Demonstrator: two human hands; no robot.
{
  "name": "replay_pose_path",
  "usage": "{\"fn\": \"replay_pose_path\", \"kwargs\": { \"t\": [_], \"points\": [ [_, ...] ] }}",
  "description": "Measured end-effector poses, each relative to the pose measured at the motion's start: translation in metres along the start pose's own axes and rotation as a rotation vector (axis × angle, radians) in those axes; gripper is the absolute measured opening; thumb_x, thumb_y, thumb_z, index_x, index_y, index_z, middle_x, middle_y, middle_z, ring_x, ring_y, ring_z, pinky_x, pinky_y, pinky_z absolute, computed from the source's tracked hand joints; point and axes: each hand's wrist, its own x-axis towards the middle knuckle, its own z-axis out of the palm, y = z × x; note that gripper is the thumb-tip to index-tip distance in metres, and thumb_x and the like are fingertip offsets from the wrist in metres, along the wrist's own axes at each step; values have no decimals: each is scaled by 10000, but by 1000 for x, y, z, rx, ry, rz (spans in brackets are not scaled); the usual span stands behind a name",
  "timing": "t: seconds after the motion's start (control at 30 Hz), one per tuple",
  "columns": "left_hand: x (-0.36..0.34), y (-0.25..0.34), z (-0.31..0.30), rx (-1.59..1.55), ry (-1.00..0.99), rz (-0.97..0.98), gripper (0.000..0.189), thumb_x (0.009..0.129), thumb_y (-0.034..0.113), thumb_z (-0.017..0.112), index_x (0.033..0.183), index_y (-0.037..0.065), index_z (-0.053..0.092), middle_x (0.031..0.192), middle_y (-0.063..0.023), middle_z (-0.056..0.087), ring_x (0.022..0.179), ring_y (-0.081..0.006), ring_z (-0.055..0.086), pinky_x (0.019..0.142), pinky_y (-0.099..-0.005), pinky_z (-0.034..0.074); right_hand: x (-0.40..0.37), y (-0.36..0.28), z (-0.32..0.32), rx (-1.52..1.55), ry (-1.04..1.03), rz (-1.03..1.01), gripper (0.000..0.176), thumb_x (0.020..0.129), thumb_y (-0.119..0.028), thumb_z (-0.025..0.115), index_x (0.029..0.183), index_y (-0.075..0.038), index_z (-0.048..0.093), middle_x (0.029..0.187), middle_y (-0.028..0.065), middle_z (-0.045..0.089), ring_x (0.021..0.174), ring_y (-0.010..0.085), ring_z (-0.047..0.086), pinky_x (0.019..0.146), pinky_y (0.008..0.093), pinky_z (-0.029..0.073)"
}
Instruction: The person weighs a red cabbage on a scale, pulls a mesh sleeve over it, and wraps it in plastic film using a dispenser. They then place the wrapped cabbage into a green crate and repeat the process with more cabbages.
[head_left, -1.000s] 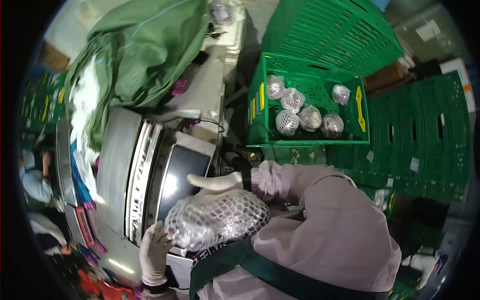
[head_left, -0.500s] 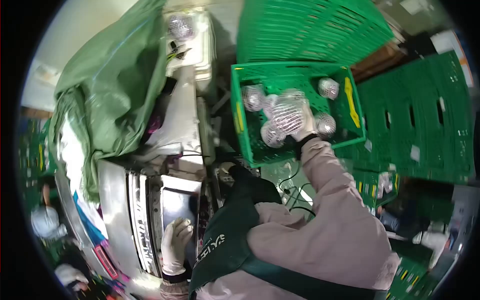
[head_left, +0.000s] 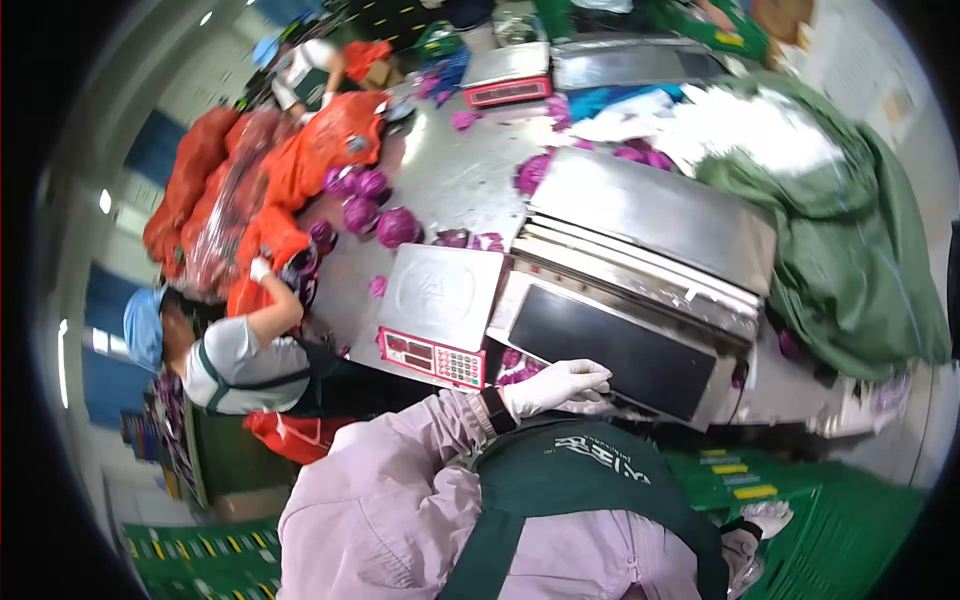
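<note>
My left hand (head_left: 560, 388), in a white glove, hovers at the front edge of a metal machine with a flat black plate (head_left: 615, 350). Its fingers are stretched out to the right with nothing visible in them. Purple cabbage scraps (head_left: 516, 366) lie beside that wrist. Low at the right edge of view is my right hand (head_left: 768, 518), also gloved, by the green crates (head_left: 820, 530). Its fingers are too small and blurred to read. A shiny wrapped thing (head_left: 746, 578) shows just below it, partly behind my sleeve.
A digital scale (head_left: 440, 300) stands left of the machine, with purple cabbages (head_left: 398, 227) behind it. Orange net sacks (head_left: 325, 150) are piled at the left, where a co-worker (head_left: 250, 350) reaches in. A second scale (head_left: 507, 75) and green sheeting (head_left: 830, 230) are farther back.
My view has swung from the green crate of wrapped balls to the metal table. My right hand, earlier at a net-patterned wrapped ball in the crate, is now at the lower right edge.
</note>
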Motion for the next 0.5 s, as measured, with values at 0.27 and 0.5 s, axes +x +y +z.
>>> {"fn": "replay_pose_path", "kwargs": {
  "t": [0.27, 0.5],
  "points": [
    [-81, 0, -197, -320, 526, 453, 401, 932, 191, 594, 1280, 20, 492, 1064, -115, 633, 942, -192, 638, 829, -293, 524, -288, 0, 298, -336, -1126, -373, 421, 868, 66, 497, 1281, -10, 532, 1270, 128, 549, 968, 128, 545, 834, 235, 435],
    [-110, 4, -414, -297, 866, 713, 429, 912, 237, 635, 1292, 87, 505, 1117, -36, 596, 910, -135, 598, 683, -230, 469, -476, 28, 396, -752, -1659, -316, 293, 978, -174, 503, 1175, 26, 589, 1012, 104, 669, 799, 125, 648, 691, 221, 494]
  ]
}}
